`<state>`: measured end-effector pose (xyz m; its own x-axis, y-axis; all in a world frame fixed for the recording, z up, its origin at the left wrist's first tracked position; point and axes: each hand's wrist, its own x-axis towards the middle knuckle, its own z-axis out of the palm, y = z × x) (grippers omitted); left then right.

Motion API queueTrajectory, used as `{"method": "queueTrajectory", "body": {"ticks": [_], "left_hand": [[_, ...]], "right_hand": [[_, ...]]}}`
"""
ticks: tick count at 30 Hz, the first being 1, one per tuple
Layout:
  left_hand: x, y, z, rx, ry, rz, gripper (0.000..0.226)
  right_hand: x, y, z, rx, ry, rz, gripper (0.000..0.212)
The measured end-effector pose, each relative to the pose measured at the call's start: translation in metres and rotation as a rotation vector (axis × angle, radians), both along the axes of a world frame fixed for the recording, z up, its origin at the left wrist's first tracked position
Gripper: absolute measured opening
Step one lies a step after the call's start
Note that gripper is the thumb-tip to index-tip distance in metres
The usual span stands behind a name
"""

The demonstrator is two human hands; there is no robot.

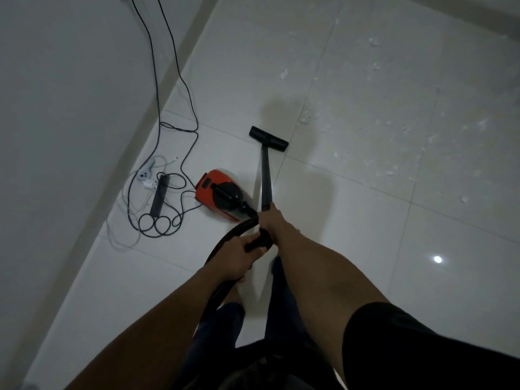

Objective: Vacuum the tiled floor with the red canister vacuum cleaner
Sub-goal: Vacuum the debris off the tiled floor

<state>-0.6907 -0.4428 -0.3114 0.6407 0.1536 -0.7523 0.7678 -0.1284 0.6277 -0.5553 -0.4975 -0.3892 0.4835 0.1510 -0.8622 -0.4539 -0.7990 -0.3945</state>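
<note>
The red canister vacuum cleaner [218, 194] lies on the white tiled floor [365, 220] near the wall. Its black wand [266, 178] runs away from me to the flat black floor head [268, 138], which rests on the tiles. My right hand [271, 222] grips the wand's near end. My left hand [239, 256] is closed on the black hose handle [257, 243] just behind it. The black hose [225, 243] curves from the canister under my left hand and down past my legs. White scraps of debris [306, 118] are scattered over the tiles to the right of the head.
A white wall [70, 108] runs along the left. At its foot lie a black power strip [160, 197], a white plug adapter [146, 171] and looped black and white cables [163, 223]. A black cord [180, 80] climbs the wall. My dark trouser legs are below.
</note>
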Motion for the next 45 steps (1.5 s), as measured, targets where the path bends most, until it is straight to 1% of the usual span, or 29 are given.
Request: {"method": "queueTrajectory", "body": {"ticks": [4, 7, 11, 14, 18, 22, 28, 31, 35, 37, 40, 45], "left_hand": [[0.039, -0.008, -0.023, 0.0, 0.047, 0.056, 0.053], [0.078, -0.01, -0.03, 0.017, 0.084, 0.058, 0.051], [0.135, -0.016, -0.025, -0.025, 0.115, 0.125, 0.036], [0.18, -0.02, -0.025, -0.069, 0.108, 0.177, 0.027], [0.224, -0.023, -0.022, -0.066, 0.047, 0.217, 0.026], [0.257, -0.018, -0.021, -0.067, 0.004, 0.225, 0.021], [0.307, 0.012, -0.025, -0.061, 0.048, 0.183, 0.025], [0.335, 0.038, -0.028, -0.066, 0.09, 0.178, 0.03], [0.374, 0.081, -0.033, -0.033, 0.073, 0.108, 0.039], [0.39, 0.102, -0.035, -0.038, 0.077, 0.108, 0.043], [0.414, 0.134, -0.039, 0.005, 0.054, 0.067, 0.042], [0.449, 0.168, -0.041, -0.035, 0.052, 0.096, 0.04]], "right_hand": [[0.04, -0.003, -0.018, 0.035, 0.017, 0.02, 0.068], [0.079, -0.004, -0.022, 0.041, 0.017, 0.019, 0.067], [0.133, -0.005, -0.025, 0.026, 0.028, 0.026, 0.069], [0.182, -0.002, -0.027, -0.001, -0.01, 0.085, 0.069], [0.225, 0.005, -0.023, -0.052, -0.061, 0.177, 0.076], [0.257, 0.012, -0.02, -0.066, -0.075, 0.163, 0.078], [0.305, 0.036, -0.024, -0.078, -0.103, 0.235, 0.084], [0.332, 0.06, -0.026, -0.075, -0.093, 0.215, 0.081], [0.37, 0.099, -0.031, -0.095, -0.079, 0.188, 0.08], [0.387, 0.118, -0.03, -0.085, -0.077, 0.135, 0.078], [0.411, 0.148, -0.031, -0.075, -0.062, 0.071, 0.078], [0.447, 0.182, -0.031, -0.095, -0.063, 0.062, 0.08]]}}
